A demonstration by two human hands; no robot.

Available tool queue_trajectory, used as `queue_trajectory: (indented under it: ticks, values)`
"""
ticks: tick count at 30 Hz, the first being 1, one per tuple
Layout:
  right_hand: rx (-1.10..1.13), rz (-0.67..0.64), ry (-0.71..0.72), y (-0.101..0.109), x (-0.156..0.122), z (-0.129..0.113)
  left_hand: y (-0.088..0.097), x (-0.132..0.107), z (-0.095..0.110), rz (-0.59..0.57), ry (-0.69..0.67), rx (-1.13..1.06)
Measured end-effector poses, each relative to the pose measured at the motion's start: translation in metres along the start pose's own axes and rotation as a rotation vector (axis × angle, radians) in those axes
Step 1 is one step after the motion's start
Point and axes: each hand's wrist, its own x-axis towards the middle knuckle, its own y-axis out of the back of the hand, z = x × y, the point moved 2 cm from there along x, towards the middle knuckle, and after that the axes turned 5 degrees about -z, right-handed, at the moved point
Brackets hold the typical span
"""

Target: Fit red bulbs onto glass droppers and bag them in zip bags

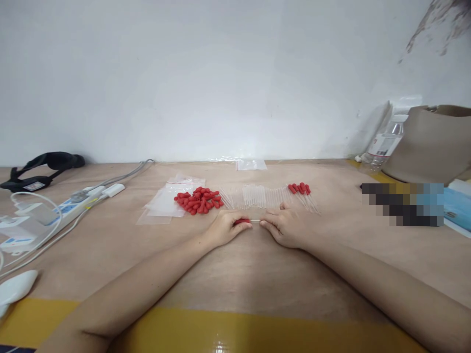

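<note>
My left hand [228, 227] is closed around a red rubber dropper bulb [243, 221], most of it hidden by the fingers. From the bulb a thin glass dropper tube [255, 221] runs across to my right hand [281, 226], which pinches its other end. Whether the tube is inside the bulb cannot be seen. Just beyond my left hand lies a pile of red bulbs [198, 200]. A row of loose clear tubes [254, 196] stretches behind both hands. Several droppers with red bulbs on their tubes [300, 189] lie beyond my right hand.
Clear plastic bags [162, 203] lie left of the pile, and a small one [251, 164] by the wall. At left are a power strip [73, 206] with cables and a black strap [44, 169]. A plastic bottle [384, 144] and a beige bin [429, 147] stand at right.
</note>
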Motion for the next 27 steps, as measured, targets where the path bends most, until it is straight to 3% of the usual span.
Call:
queue_trajectory:
  ticks: [5,13,27]
  values:
    - [0.092,-0.024,-0.011,-0.003,0.002,0.002,0.0,-0.001,-0.005,0.033,0.113,-0.18]
    - [0.221,-0.061,0.024,-0.007,0.001,0.001,-0.006,-0.003,-0.003,-0.008,0.041,-0.205]
    - [0.239,-0.091,0.016,-0.008,0.012,-0.006,-0.01,-0.002,-0.005,-0.049,0.001,-0.131]
